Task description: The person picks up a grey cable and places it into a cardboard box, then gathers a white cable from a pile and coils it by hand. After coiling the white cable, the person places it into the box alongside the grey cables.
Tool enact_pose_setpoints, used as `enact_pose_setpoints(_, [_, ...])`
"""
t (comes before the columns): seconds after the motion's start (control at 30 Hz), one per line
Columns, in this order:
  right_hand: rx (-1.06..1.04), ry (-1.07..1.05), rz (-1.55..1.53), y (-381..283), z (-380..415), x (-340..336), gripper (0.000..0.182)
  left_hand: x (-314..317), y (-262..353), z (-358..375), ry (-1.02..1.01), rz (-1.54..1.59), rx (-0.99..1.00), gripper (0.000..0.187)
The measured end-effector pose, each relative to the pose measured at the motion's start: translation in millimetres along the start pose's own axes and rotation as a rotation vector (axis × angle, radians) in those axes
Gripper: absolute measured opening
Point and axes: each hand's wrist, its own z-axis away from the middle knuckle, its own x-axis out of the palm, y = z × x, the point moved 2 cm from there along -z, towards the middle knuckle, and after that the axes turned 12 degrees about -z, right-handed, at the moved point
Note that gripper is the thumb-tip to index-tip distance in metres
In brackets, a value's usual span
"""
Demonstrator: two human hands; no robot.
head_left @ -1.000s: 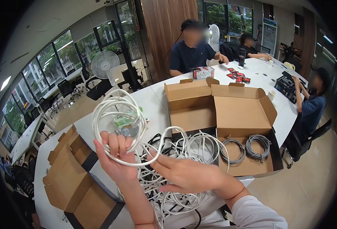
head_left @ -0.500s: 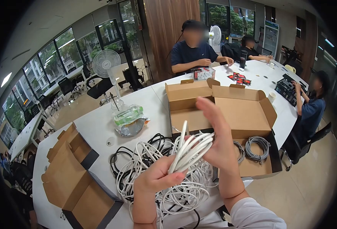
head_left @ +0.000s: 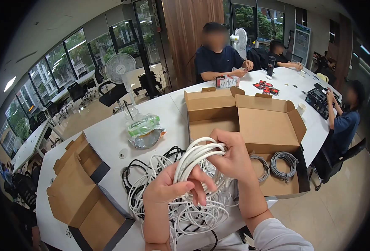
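A looped bundle of white cable (head_left: 193, 157) is held up between both hands. My left hand (head_left: 164, 184) has its fingers through the loops and its thumb against the near side. On the far right part of the coil, my right hand (head_left: 231, 152) is closed around the strands. Beneath them a tangled heap of white cables (head_left: 201, 215) and black cables (head_left: 130, 167) lies on the white table (head_left: 105, 140). Part of the heap is hidden behind my hands and forearms.
An open cardboard box (head_left: 268, 123) to the right holds grey coiled cables (head_left: 283, 165). Another open box (head_left: 78, 180) stands left. A green-and-silver plastic package (head_left: 145, 131) lies behind the heap. Several people sit around the table, one handling a black device (head_left: 317, 101).
My right hand, open with fingers raised beside the coil before, now grips it. The coil has turned into a rounder loop, and my left fingers have come through it.
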Motion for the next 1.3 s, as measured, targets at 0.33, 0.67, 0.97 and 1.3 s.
enact_pose_setpoints(0.33, [-0.102, 0.116, 0.223, -5.6, 0.6, 5.6, 0.014, -9.5, 3.9, -7.8, 0.614, -1.148, 0.246, 0.039])
enact_pose_setpoints(0.67, [-0.163, 0.098, 0.296, -3.1, -0.7, 11.5, 0.051, -3.5, 5.0, -2.3, 0.315, -0.340, -0.012, 0.044])
enact_pose_setpoints(0.97, [-0.307, 0.244, 0.353, -5.4, -3.2, 18.7, 0.032, 2.3, 1.3, -7.8, 0.299, -0.531, 0.048, 0.038])
enact_pose_setpoints(1.3, [-0.199, 0.188, 0.315, -8.8, 0.1, 14.8, 0.007, 2.8, -5.5, -2.2, 0.362, -0.318, -0.069, 0.049])
